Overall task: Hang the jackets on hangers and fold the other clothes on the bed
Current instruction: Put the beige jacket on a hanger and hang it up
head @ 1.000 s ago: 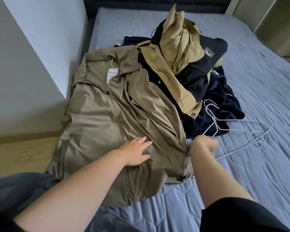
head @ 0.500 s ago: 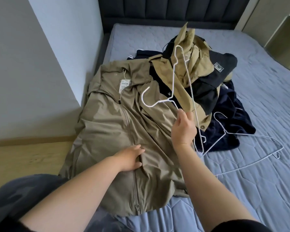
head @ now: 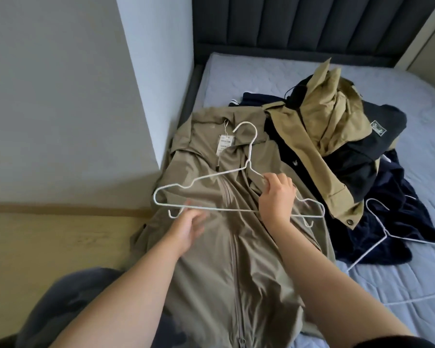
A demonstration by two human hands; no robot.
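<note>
The person is working on the hanging step for the first jacket. The right hand [head: 276, 197] is gripping a white wire hanger [head: 224, 209] where its right shoulder meets the bottom bar, with the fingers curled round the wire. It is holding the hanger above the chest of an olive zip-up jacket [head: 211, 272]. That jacket is lying face up and zipped in the centre of the frame, on the near left part of the bed [head: 261, 71], with a paper tag [head: 225, 144] at its collar.

The left hand [head: 189, 229] is reaching with loose, spread fingers toward the bar's left end. It is blurred, so I cannot tell whether it is touching the wire.

A tan-and-black jacket [head: 332, 136] is sitting heaped on navy clothes [head: 397, 209] at the right, with a second hanger [head: 384, 232] just beside them.

The next move is probably calling for the zip to be opened or the hanger to be fed in at the collar, one shoulder at a time.
</note>
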